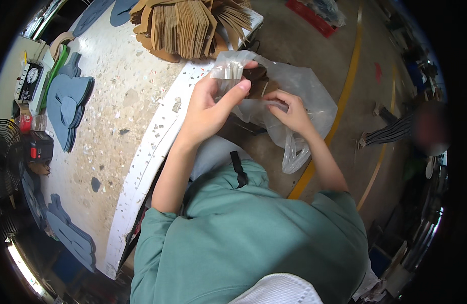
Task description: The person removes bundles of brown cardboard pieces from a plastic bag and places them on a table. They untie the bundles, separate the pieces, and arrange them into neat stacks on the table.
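A clear plastic bag [312, 93] hangs between my hands, just off the table's right edge. My left hand [213, 104] is closed on the bag's bunched rim, thumb on the near side. On the opposite side, my right hand [292, 114] pinches the rim between thumb and fingers. The bag's mouth is spread between them, and something brown shows inside or through the plastic; I cannot make out what. Beyond my left hand, a thick bundle of brown cut pieces [182, 30] stands on the table, partly fanned out.
The speckled worktable [137, 96] carries stacked blue-grey cut pieces [70, 104] and more blue-grey pieces [71, 233] nearer me. A black fan [3, 152] and a black-and-red battery [40, 147] are at the left. A red crate [314, 15] and another person's striped trouser leg [390, 131] are at the right.
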Demonstrator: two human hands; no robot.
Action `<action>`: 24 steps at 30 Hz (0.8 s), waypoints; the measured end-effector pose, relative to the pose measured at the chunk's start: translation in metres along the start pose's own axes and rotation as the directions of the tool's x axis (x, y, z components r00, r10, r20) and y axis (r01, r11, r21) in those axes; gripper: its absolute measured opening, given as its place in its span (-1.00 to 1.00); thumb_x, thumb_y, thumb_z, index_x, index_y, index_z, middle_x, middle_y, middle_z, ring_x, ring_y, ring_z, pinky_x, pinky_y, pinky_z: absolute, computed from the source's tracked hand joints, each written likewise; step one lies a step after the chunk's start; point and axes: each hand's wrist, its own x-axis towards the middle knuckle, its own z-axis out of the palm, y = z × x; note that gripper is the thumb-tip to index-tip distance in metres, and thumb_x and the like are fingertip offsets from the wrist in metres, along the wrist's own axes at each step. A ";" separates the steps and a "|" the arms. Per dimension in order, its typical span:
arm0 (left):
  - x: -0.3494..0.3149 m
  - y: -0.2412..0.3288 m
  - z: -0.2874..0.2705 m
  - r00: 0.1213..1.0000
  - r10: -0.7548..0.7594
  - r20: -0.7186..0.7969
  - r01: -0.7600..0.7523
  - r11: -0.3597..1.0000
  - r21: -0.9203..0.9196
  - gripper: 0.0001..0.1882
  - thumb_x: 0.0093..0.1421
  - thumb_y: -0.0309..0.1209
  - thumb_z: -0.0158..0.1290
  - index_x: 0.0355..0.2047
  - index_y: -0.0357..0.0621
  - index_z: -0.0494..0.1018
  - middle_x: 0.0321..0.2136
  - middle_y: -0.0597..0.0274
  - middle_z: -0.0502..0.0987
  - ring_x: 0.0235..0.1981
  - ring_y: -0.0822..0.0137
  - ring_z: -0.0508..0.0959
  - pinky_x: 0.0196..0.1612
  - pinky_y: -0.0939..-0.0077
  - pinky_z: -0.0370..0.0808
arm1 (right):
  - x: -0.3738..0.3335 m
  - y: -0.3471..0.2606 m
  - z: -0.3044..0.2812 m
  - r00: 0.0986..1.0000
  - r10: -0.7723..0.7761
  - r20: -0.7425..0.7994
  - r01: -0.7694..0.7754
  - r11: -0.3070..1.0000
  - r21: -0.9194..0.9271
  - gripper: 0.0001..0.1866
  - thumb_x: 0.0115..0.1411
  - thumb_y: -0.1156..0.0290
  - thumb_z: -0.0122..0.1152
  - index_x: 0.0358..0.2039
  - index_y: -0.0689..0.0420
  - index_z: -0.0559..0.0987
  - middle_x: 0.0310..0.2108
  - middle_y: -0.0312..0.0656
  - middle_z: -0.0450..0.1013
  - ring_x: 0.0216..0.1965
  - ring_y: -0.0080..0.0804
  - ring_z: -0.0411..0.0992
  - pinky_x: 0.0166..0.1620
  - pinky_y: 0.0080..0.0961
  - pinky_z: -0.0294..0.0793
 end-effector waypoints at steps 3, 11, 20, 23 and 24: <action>-0.007 0.019 0.002 0.995 -0.009 0.095 0.012 0.999 -0.034 -0.42 0.17 -0.26 0.07 0.14 -0.33 0.29 -0.33 0.40 0.40 -0.37 0.60 0.34 -0.28 0.74 0.27 | 0.011 0.021 0.006 0.951 0.028 0.307 -0.217 0.768 0.603 -0.56 0.19 0.36 0.17 0.09 0.17 0.46 -0.02 -0.22 0.44 -0.04 -0.49 0.40 -0.01 -0.54 0.38; -0.020 0.034 0.014 0.968 -0.010 0.249 0.000 0.999 0.037 -0.45 0.13 -0.47 0.11 0.15 -0.26 0.31 -0.40 0.48 0.35 -0.46 0.61 0.22 -0.32 0.71 0.24 | 0.059 0.079 0.052 0.975 0.083 0.205 -0.054 0.988 -0.144 -0.47 0.06 0.31 0.29 0.08 0.07 0.47 0.02 -0.18 0.41 0.05 -0.37 0.38 0.06 -0.34 0.39; -0.026 0.029 -0.004 0.992 -0.025 0.121 0.026 1.000 -0.006 -0.46 0.14 -0.48 0.09 0.16 -0.27 0.31 -0.38 0.47 0.38 -0.44 0.64 0.26 -0.33 0.76 0.22 | 0.101 0.035 0.019 0.993 -0.088 0.085 0.119 0.859 -0.499 -0.48 -0.02 0.32 0.33 0.02 0.00 0.50 0.00 -0.18 0.43 0.03 -0.29 0.40 0.05 -0.29 0.42; -0.027 0.032 -0.008 0.992 0.004 0.129 -0.004 1.000 0.003 -0.48 0.15 -0.48 0.10 0.14 -0.27 0.33 -0.37 0.45 0.40 -0.39 0.62 0.31 -0.30 0.72 0.26 | 0.144 0.044 0.034 0.981 -0.018 0.194 0.146 0.729 -0.669 -0.48 -0.04 0.32 0.35 0.00 -0.02 0.51 -0.01 -0.18 0.44 0.02 -0.27 0.41 0.04 -0.27 0.43; -0.028 0.033 -0.010 0.993 -0.014 0.120 0.008 0.999 0.045 -0.51 0.16 -0.47 0.11 0.11 -0.27 0.35 -0.37 0.44 0.40 -0.38 0.61 0.32 -0.28 0.71 0.27 | 0.151 0.051 0.039 0.974 0.011 0.226 0.155 0.696 -0.701 -0.48 -0.05 0.32 0.35 0.00 -0.03 0.51 -0.01 -0.18 0.44 0.02 -0.26 0.41 0.04 -0.26 0.43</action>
